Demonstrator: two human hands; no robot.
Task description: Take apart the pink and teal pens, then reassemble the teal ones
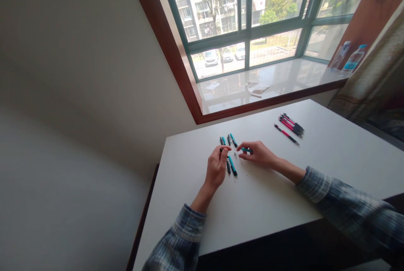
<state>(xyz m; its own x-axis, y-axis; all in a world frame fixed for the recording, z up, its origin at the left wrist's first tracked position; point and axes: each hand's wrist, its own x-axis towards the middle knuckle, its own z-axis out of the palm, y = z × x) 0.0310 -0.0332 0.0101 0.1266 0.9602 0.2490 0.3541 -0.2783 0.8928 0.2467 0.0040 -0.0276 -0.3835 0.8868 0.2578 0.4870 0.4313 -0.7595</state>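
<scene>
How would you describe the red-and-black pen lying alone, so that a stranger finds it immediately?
On the white table, look beyond the right hand to the close group of red-and-black pens. The single pen lies on that group's near side, roughly parallel; a visible gap sets it apart, while its neighbours lie bunched together.

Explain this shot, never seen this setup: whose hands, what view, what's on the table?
No machine here: you see one person's bare left hand and bare right hand. The single picture comes from a camera worn on the head, looking forward and down. On the smooth white table lie turquoise and black pen parts and thin whitish rods; farther right, slim red-and-black pens. The right hand holds a short turquoise piece; the left pinches a small dark piece, too small to identify.
</scene>
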